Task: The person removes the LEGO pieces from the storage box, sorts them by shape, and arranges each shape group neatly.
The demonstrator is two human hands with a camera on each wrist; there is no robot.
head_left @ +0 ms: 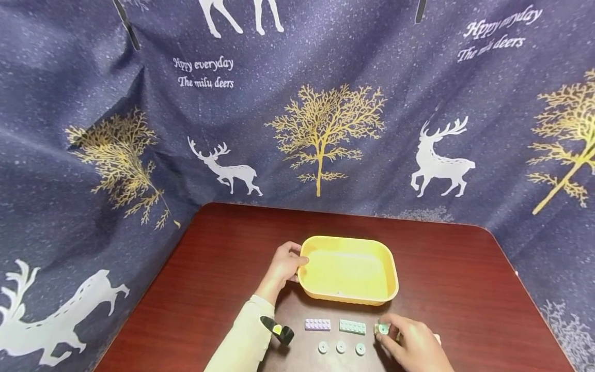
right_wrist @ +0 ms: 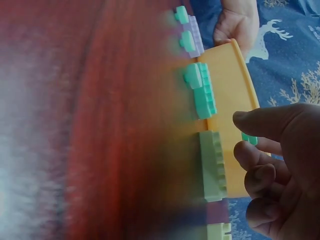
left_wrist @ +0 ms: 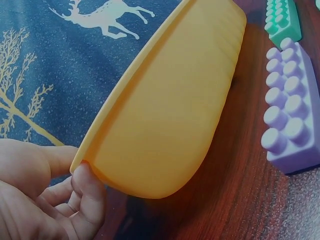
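Observation:
A yellow plastic basin stands on the table, and my left hand grips its left rim, thumb on one side and fingers on the other, as the left wrist view shows. My right hand pinches a small round green piece between thumb and fingers. It is just above a pale green building brick, mostly hidden by that hand in the head view. Left of it lie a mint-green brick and a purple brick, both studded. Three small round pieces lie in a row in front of them.
A pale yellow brick lies beyond the pale green one, partly cut off in the right wrist view. The red-brown table ends at a dark blue cloth with deer and trees, hanging behind and along the sides.

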